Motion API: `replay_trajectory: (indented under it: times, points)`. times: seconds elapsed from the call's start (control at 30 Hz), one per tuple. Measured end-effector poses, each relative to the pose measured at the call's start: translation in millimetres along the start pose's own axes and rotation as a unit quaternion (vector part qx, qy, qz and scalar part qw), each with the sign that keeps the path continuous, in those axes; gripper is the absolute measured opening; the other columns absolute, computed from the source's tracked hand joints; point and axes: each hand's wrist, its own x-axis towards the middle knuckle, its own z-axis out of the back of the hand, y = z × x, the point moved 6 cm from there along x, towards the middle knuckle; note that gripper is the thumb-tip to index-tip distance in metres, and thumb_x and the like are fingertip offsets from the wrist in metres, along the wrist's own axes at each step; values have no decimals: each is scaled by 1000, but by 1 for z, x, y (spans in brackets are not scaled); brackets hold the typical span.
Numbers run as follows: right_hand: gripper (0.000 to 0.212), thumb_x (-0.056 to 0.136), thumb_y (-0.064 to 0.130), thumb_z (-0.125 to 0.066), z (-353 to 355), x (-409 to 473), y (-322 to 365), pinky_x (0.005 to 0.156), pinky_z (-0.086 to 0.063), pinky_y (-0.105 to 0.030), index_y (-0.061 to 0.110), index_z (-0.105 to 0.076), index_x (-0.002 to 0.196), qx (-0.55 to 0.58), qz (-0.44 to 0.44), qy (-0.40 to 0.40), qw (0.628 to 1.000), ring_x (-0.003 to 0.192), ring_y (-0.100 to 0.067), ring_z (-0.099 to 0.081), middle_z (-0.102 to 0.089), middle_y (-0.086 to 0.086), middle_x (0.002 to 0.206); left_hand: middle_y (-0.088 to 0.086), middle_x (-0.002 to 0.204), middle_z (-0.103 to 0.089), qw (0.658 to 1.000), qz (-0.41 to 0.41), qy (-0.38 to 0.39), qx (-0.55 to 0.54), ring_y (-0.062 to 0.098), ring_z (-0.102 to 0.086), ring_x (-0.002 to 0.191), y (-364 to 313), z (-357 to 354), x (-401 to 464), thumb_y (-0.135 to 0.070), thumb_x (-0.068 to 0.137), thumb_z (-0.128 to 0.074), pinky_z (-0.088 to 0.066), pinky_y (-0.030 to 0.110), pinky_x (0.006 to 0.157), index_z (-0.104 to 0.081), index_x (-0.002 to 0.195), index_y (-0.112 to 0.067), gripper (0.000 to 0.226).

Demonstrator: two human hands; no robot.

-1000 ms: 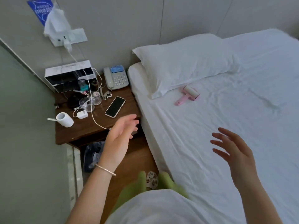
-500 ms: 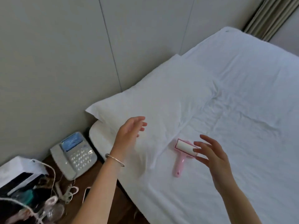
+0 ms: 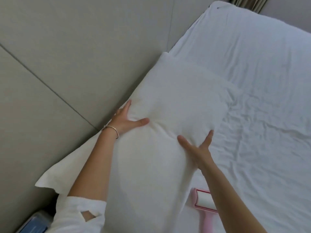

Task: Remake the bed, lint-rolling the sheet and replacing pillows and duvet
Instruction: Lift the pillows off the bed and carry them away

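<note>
so where we're at: sheet (image 3: 252, 81) is on the bed and looks mostly flat, still a few wrinkles. one pillow (image 3: 168, 106) lies at the head of the bed against the wall panel (image 3: 67, 56), and the pink lint roller (image 3: 204, 204) is lying on the sheet just beside it, near our right forearm. no duvet in view, so we'd guess that's still to do, maybe a second pillow too. left hand (image 3: 125, 122) grips the wall-side edge of the pillow, right hand (image 3: 198, 148) presses the other side, fingers spread, both arms stretched forward. hands are apart, each squeezing pillow.
</note>
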Motion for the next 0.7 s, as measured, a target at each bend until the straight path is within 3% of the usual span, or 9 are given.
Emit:
replay_trajectory:
  times: [0.1, 0.17, 0.23, 0.3, 0.4, 0.5, 0.57, 0.7]
  points:
    - [135, 64, 53, -85, -12, 9, 2, 113, -35, -42, 52, 23, 144, 65, 51, 42, 996, 128, -19, -43, -35, 10, 140, -10, 145, -37, 1000, -7, -13, -23, 13, -40, 132, 5, -6, 9, -79, 35, -79, -34, 40, 112, -23, 144, -49, 126]
    - [127, 67, 42, -88, -13, 7, 11, 112, -37, -38, 45, 8, 150, 86, 100, 54, 990, 127, -12, -44, -35, 17, 140, -19, 127, -55, 996, -23, -16, -88, 2, -56, 113, -3, -6, 5, -69, 34, -87, -46, 34, 101, -41, 136, -43, 114]
    - [114, 61, 41, -86, -10, -5, 25, 107, -44, -42, 41, -10, 146, 83, 135, 74, 984, 124, -13, -51, -43, 12, 140, -22, 109, -63, 990, -48, -24, -129, -9, -62, 93, -21, 1, -11, -56, 37, -93, -51, 25, 88, -55, 119, -34, 93]
    - [103, 61, 36, -82, 0, -26, 41, 100, -50, -39, 35, -20, 142, 85, 158, 95, 979, 119, -12, -56, -51, 11, 131, -21, 100, -64, 986, -73, -50, -144, -15, -61, 80, -44, 16, -39, -38, 47, -95, -50, 15, 75, -60, 105, -30, 68]
    - [103, 67, 29, -80, 31, -72, 58, 98, -51, -32, 40, -15, 146, 88, 205, 116, 968, 119, -4, -56, -50, 19, 133, -24, 83, -67, 977, -102, -102, -155, -19, -59, 70, -73, 34, -92, -11, 62, -88, -44, 2, 60, -59, 94, -31, 48]
    - [115, 77, 24, -80, 78, -120, 69, 107, -37, -17, 59, 7, 145, 85, 258, 92, 958, 131, 16, -34, -21, 38, 148, -38, 73, -64, 970, -131, -128, -159, -19, -60, 68, -110, 36, -149, -13, 60, -86, -43, 1, 57, -58, 89, -33, 45]
    - [113, 83, 14, -76, 114, -150, 69, 111, -25, -12, 65, 8, 138, 64, 296, 46, 952, 135, 23, -17, -5, 51, 143, -38, 77, -65, 966, -156, -124, -164, -16, -62, 72, -138, 26, -181, -23, 56, -86, -47, 5, 60, -61, 90, -32, 43]
    - [101, 80, 9, -77, 196, -203, 46, 114, -22, -15, 55, -13, 143, 40, 330, -58, 941, 135, 21, -18, -15, 54, 138, -35, 86, -67, 959, -213, -81, -170, -11, -64, 81, -201, -20, -233, -37, 49, -84, -48, 11, 68, -62, 94, -35, 50]
